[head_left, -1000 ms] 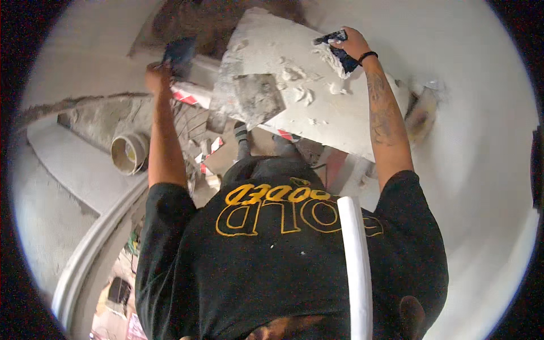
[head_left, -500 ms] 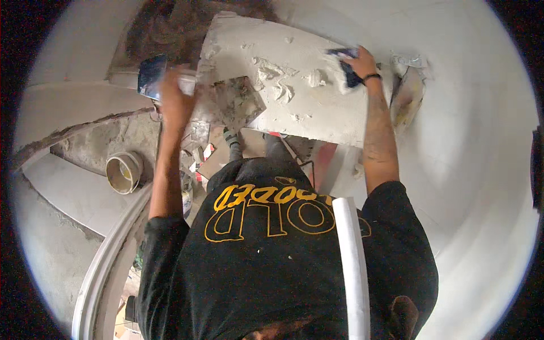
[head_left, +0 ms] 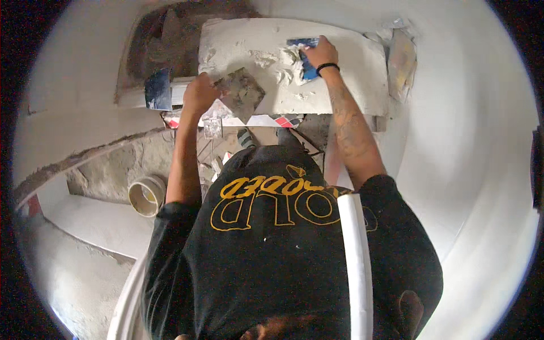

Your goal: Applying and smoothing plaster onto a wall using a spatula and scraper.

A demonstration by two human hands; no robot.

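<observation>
My right hand [head_left: 322, 54] is closed around a flat blue scraper [head_left: 310, 69], held down on a pale board [head_left: 340, 90] smeared with white plaster. Wet lumps of plaster [head_left: 286, 62] sit against the scraper's left side. To the left, my left hand [head_left: 201, 95] is closed at the left edge of a square, plaster-stained plate [head_left: 245, 93]. This plate overlaps the board's front left part; the fingers gripping it are partly hidden. Just left of that hand, a dark blue rectangular blade [head_left: 158, 89] stands by a white ledge, apart from the fingers.
A dirty bucket [head_left: 146, 195] stands at the left near a rough, broken wall edge. Stained scrap [head_left: 401, 62] leans beyond the board's right end. A pale wall [head_left: 442, 141] curves along the right. A white tube [head_left: 356, 266] hangs before my chest. Debris lies around my feet.
My right hand has drawn the scraper leftward across the board to the plaster lumps. My left hand has shifted right, from near the blue blade to the square plate's edge. The view has turned slightly.
</observation>
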